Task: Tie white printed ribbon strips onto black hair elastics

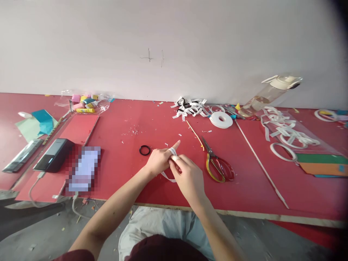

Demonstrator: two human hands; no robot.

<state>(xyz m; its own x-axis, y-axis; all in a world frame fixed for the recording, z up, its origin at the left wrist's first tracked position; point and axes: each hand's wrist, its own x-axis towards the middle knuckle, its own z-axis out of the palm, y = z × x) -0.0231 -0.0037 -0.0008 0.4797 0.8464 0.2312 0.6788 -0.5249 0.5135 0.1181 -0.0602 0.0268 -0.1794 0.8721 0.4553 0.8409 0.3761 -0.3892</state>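
My left hand [159, 159] rests over the red table [130, 119] with its index finger stretched out and a white strip [172, 151] wound around that finger. The other left fingers are curled. My right hand [189, 175] pinches the strip right at that finger, and the strip's loose tail [168, 177] hangs below the hands. A small black ring [144, 150] lies just left of my left hand. Red-and-yellow handled scissors [217, 165] lie to the right of my right hand.
A white tape roll [221, 119], a pile of cut strips [189, 106] and a tipped clear bottle [269, 93] sit at the back. More strips and tape rings [284, 132] with coloured paper [322, 165] lie right. A dark device [54, 154], a red board and a bag of small coloured items [84, 102] lie left.
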